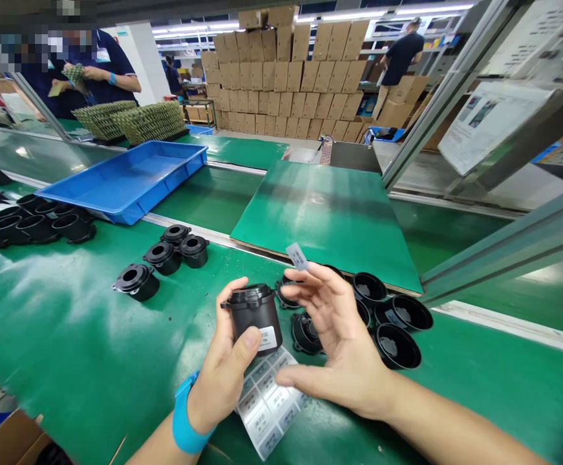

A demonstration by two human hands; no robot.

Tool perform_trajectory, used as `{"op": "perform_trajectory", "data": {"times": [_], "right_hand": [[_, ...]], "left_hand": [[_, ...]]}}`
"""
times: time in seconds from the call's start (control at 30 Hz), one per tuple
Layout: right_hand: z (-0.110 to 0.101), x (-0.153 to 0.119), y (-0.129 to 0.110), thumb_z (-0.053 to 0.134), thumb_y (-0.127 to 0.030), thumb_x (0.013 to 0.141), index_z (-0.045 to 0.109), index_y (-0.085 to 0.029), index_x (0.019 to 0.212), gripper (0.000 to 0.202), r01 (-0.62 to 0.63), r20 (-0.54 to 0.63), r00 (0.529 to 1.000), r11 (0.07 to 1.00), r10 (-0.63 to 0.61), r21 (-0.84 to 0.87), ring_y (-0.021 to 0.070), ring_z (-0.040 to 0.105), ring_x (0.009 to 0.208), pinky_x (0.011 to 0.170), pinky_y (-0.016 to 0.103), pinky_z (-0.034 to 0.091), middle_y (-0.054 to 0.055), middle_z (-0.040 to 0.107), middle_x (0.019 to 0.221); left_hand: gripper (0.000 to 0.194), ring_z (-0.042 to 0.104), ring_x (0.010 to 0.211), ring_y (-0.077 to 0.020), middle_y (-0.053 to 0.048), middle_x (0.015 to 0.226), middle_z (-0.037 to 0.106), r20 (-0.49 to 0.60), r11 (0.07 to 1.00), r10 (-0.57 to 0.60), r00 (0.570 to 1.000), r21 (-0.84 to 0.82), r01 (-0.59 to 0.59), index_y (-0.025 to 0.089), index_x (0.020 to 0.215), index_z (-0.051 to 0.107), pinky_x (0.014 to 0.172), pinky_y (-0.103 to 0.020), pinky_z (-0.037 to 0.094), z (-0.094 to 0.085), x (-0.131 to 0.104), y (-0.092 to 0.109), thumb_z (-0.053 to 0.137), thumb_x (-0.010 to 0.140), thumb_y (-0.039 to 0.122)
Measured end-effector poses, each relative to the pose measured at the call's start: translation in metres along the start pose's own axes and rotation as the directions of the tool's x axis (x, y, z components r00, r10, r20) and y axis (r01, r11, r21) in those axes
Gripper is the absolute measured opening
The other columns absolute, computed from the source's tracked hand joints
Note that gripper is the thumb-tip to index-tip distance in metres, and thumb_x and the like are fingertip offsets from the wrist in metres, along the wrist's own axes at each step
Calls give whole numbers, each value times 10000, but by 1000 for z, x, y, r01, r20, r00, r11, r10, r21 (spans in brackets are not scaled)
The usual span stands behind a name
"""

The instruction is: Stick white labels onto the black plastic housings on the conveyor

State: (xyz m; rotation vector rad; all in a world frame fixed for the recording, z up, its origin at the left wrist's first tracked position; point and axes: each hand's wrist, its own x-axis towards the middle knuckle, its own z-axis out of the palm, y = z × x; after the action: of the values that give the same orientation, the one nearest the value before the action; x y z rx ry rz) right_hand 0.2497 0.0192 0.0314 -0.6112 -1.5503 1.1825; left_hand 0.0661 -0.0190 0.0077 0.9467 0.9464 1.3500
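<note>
Print on my label sheet (260,427) too sm. to read; my L hand (220,374) hides pt. of blk cup (253,315), my R hand (342,345) pt. of cups behind (304,334); carton (12,442) cut off btm-L.

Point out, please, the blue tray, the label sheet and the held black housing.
Blue tray (130,174), head view: inner floor.
Label sheet (266,407), head view: printed face.
Black housing (254,314), head view: side wall.

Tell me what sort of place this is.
Probably a factory assembly workshop: many matching black cups, a sheet of labels and stacked cardboard boxes in the background suggest it.
</note>
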Motion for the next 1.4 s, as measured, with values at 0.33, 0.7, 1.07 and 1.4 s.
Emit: {"op": "perform_trajectory", "data": {"times": [0.33,0.7,1.07,1.4], "right_hand": [[-2,-1,17,873,-337,944,257,-442,1698,979,251,95,968,887,-232,-388,307,702,1309,1110,526,601,92,695,1452],[-12,7,11,904,-420,906,195,-407,1712,1073,214,5,973,886,-233,-411,349,563,1423,1221,602,467,112,545,1551],[-10,6,4,768,-215,971,287,-436,1664,872,139,-82,981,927,-178,-349,325,574,1329,1174,606,476,80,533,1487],[-10,0,2,734,-201,987,351,-425,1630,781,121,-53,987,930,-149,-347,329,579,1310,1163,604,473,78,550,1486]], "left_hand": [[781,720,1136,-300,-113,1316,689,65,996,-41,997,77,36,288,1513,395,945,-402,580,0,2,-1,819,890,495],[767,728,969,-291,-73,1145,667,-167,651,179,970,759,11,248,1416,471,876,-458,579,-36,31,23,843,774,443],[749,735,871,-257,-107,1234,791,-28,595,130,991,802,-55,269,1488,589,837,-404,573,-45,51,10,881,817,426],[504,406,1470,-548,-329,1553,487,-417,42,568,710,876,480,162,1375,643,1134,-740,268,-129,47,51,700,959,441]]}}
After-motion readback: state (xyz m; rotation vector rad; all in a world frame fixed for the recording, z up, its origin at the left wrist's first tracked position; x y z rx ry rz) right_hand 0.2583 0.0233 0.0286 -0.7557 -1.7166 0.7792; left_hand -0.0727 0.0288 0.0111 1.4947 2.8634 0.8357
